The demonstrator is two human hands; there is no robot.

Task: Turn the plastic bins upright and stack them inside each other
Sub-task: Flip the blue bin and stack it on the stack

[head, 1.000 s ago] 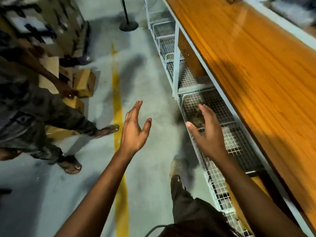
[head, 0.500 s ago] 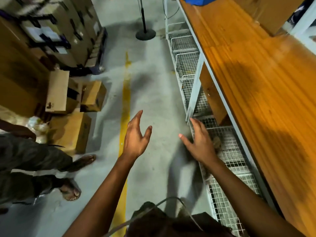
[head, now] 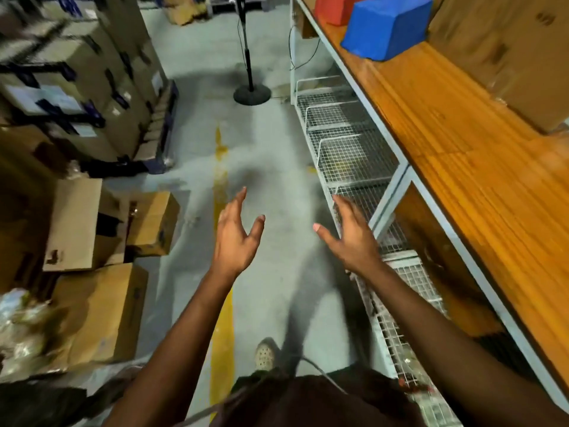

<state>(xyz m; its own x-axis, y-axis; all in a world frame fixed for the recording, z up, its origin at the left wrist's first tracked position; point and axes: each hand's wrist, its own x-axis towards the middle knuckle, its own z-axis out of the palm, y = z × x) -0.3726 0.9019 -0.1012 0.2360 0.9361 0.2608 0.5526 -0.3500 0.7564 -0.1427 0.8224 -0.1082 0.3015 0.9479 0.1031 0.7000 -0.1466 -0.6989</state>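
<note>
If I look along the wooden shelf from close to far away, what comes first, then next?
Big cardboard box → blue bin → red bin.

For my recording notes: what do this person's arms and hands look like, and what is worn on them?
Both arms are bare from the frame's lower edge to the fingertips: no sleeves, gloves, watch or rings show on the left hand or right hand. A dark garment covers the body below, with a thin pale cord crossing it.

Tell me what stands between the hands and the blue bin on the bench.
Nothing visible blocks it. Both hands, left and right, are empty over the floor aisle; the blue bin sits upside down far ahead on the wooden bench.
</note>
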